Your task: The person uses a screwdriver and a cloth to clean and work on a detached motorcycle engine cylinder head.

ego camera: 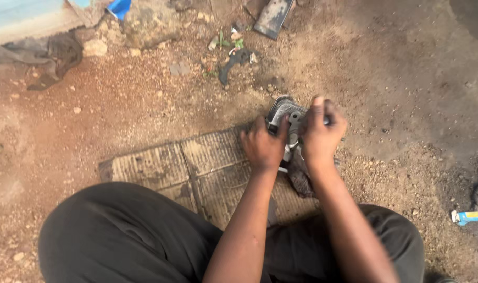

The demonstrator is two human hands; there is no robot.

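Note:
A grey finned metal engine part [287,114] stands on the far end of a flattened piece of corrugated cardboard [160,165] on the dirt. My left hand [263,147] grips its left side, thumb up against the metal. My right hand [321,131] is closed over its right side and top. A dark greasy rag [300,175] lies under the part, just below my right wrist. Whether a tool is in either hand is hidden.
My knees in dark trousers [124,236] fill the bottom. Stones and a dirty cloth [50,55] lie far left. A flat dark metal piece [273,18] and small scraps [236,57] lie beyond the part. A small blue tube [469,216] is at the right edge.

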